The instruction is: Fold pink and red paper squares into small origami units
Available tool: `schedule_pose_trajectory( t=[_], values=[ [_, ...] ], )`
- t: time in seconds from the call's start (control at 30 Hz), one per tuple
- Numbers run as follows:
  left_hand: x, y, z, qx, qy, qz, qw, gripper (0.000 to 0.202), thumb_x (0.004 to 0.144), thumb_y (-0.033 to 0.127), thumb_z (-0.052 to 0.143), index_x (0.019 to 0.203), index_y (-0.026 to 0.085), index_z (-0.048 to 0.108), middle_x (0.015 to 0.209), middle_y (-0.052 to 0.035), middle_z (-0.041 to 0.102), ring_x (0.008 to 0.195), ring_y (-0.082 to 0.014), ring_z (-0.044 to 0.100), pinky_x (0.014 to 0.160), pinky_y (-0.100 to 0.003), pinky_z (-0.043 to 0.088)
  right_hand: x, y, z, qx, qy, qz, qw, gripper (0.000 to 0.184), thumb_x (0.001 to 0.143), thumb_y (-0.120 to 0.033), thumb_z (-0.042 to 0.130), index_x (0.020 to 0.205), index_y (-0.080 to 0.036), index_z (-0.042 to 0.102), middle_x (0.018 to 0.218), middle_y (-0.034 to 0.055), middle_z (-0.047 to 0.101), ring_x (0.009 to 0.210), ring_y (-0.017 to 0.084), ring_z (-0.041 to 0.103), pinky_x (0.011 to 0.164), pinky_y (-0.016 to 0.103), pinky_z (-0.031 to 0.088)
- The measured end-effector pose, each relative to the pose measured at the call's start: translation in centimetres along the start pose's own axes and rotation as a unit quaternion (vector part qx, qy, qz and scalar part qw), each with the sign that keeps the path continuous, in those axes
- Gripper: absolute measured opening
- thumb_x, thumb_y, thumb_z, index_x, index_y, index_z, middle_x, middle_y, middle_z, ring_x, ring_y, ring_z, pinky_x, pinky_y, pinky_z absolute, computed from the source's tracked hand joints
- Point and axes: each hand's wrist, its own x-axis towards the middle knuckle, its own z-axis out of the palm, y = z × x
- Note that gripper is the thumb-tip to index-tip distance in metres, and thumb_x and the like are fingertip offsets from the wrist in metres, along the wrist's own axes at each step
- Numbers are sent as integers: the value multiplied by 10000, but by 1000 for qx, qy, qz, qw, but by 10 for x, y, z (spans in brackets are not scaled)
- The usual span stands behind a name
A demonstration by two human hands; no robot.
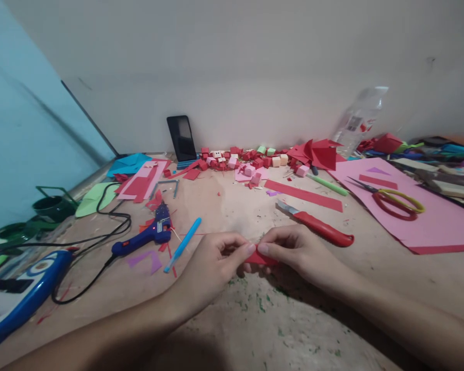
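Between my two hands, a small piece of red paper [261, 258] is pinched over the middle of the table. My left hand [225, 253] is closed on its left end, thumb on top. On the other end, my right hand [290, 248] grips it with thumb and forefinger, the thumbs nearly touching. Fingers cover much of the paper, so its full shape is hidden. Just beyond my right hand lies a red-handled utility knife [320, 226]. A blue pen-like tool [183, 245] rests to the left of my left hand.
A blue glue gun [149, 234] with a black cord lies left. Several small paper cubes [251, 162] line the wall beside a leaning phone [181, 138]. Scissors [398, 202] lie on pink paper [441, 226] at right, near a plastic bottle [361, 121]. A red strip [303, 196] lies ahead.
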Motion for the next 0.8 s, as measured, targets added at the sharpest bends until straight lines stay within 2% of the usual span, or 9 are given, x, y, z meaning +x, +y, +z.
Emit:
schedule_pose_trajectory(
  t=[0.1, 0.2, 0.3, 0.4, 0.47, 0.57, 0.67, 0.8],
  values=[
    [0, -2, -1, -15, 12, 9, 1000, 275, 937, 346, 627, 751, 156, 702, 602, 5, 651, 525, -99, 517, 547, -218, 428, 0, -1, -1, 1, -8, -19, 1000, 358, 840, -504, 769, 812, -147, 756, 683, 63, 734, 585, 147, 651, 581, 271, 496],
    [0, -2, -1, -38, 10, 4, 999, 267, 936, 360, 626, 769, 161, 687, 614, 3, 654, 541, -111, 556, 569, -231, 461, 1, -3, -1, 11, -5, -21, 1000, 352, 831, -503, 778, 799, -153, 760, 705, 68, 749, 604, 157, 676, 607, 279, 514],
    [1, -3, 0, -20, 42, 24, 999, 189, 891, 353, 695, 948, 173, 707, 730, -4, 692, 623, -139, 617, 590, -244, 477, 2, -5, -1, 13, 8, -10, 1000, 372, 810, -518, 790, 727, -159, 739, 658, 58, 735, 578, 158, 672, 590, 279, 514],
    [1, -4, -1, 72, 90, 107, 988, 302, 810, 244, 794, 1098, 208, 710, 1003, -27, 720, 795, -158, 655, 674, -257, 506, 2, -5, 0, 24, 21, 0, 999, 387, 789, -531, 808, 713, -160, 727, 620, 40, 712, 550, 146, 649, 573, 269, 507],
    [0, -4, -2, 138, 88, 172, 971, 297, 810, 175, 801, 1093, 216, 720, 1122, -33, 708, 939, -174, 659, 792, -275, 521, 1, -5, 0, 25, 15, -6, 1000, 406, 789, -546, 810, 711, -157, 723, 622, 41, 707, 538, 137, 633, 565, 264, 499],
    [-1, -4, -4, 201, 71, 222, 952, 208, 878, 174, 763, 1079, 208, 723, 1060, -28, 715, 964, -176, 654, 852, -291, 516, 1, -6, -2, 18, -5, -32, 999, 478, 842, -610, 744, 736, -145, 745, 652, 61, 708, 567, 145, 642, 580, 269, 500],
    [-2, -2, -5, 203, 76, 221, 951, 163, 927, 235, 724, 1086, 199, 722, 1033, -30, 721, 918, -169, 656, 804, -282, 531, 1, -7, -4, 22, -14, -50, 998, 471, 843, -618, 749, 841, -147, 776, 699, 47, 705, 594, 143, 644, 579, 258, 485],
    [-4, -2, -4, 167, 83, 172, 967, 167, 954, 269, 672, 1095, 205, 735, 1036, -25, 747, 909, -171, 670, 804, -290, 542, 2, -5, -4, 18, -8, -58, 998, 330, 741, -431, 886, 898, -164, 773, 776, 20, 715, 630, 118, 604, 588, 231, 457]
  ],
)
